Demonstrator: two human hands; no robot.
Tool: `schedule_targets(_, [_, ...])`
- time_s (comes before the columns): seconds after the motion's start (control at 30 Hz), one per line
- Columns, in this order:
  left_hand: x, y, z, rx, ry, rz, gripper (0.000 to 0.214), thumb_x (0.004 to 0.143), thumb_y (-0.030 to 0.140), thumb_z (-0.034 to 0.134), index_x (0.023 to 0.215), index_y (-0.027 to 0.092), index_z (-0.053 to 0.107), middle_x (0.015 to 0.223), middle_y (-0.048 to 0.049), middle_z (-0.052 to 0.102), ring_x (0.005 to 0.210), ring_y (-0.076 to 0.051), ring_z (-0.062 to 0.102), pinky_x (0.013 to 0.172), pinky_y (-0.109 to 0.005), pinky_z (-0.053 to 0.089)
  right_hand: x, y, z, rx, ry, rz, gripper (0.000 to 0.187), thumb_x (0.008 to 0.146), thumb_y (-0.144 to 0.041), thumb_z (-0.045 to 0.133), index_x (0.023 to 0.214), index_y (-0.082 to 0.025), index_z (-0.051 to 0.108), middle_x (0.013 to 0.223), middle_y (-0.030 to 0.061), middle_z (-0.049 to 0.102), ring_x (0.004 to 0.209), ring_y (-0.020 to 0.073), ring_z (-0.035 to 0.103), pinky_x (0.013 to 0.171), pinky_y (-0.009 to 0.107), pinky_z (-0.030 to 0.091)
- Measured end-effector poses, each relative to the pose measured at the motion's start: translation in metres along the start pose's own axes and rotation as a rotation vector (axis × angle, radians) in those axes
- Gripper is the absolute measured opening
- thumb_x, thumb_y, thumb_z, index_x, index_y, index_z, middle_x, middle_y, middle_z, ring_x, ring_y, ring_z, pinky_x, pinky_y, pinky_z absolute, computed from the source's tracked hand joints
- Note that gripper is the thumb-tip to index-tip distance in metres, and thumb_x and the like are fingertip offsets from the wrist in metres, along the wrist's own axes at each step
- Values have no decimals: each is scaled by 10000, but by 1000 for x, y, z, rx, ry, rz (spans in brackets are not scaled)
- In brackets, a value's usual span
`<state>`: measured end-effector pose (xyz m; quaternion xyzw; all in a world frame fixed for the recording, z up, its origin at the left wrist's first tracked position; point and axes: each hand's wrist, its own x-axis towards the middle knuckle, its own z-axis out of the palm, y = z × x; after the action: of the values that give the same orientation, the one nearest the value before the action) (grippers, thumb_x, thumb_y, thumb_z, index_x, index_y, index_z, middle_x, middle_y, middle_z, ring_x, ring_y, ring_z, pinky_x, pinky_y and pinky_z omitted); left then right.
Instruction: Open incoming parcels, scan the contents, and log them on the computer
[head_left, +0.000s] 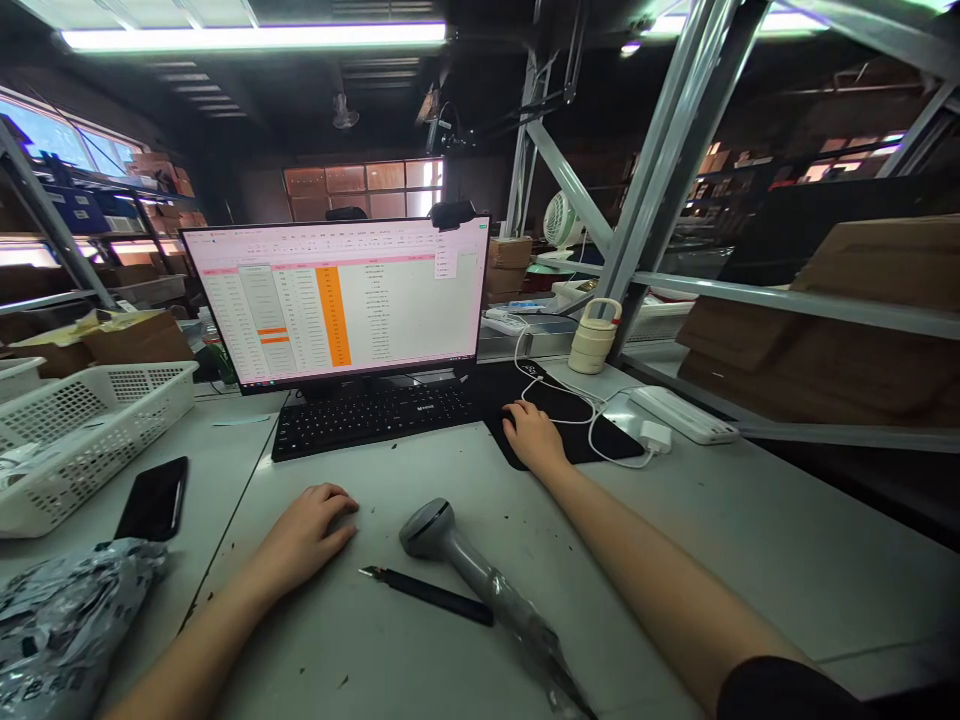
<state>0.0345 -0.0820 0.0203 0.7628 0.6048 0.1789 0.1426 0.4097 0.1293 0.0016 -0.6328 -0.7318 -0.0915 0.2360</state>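
Note:
My left hand [309, 535] rests on the white table with its fingers loosely apart, holding nothing. Close by lie a grey handheld barcode scanner [431, 530], its handle wrapped in clear plastic, and a black craft knife [427, 592] whose tail touches that handle. On the black mouse pad [600, 440], my right hand [534, 435] is curved over a dark computer mouse, which the fingers almost wholly cover. A black keyboard [367, 415] lies in front of a monitor [409, 310] that displays a spreadsheet with an orange column.
At left are a white perforated basket [112, 440], a black phone [154, 498] and a crumpled grey plastic bag [71, 625]. A cream tumbler [592, 338], a white power bank [686, 415] and a looping white cable stand right of the monitor. Metal shelving [664, 160] borders the table's right side.

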Motion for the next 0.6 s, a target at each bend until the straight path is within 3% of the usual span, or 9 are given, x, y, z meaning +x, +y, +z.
schedule_targets(0.6, [0, 1, -2, 11, -24, -18, 320, 948, 333, 549, 1208, 211, 692, 1303, -97, 624, 1226, -272, 567, 1069, -438, 462, -3, -3, -5, -1, 3, 13, 355, 974, -279, 476, 1251, -189, 679, 1417, 128, 592, 1128, 297, 606, 932, 406, 491])
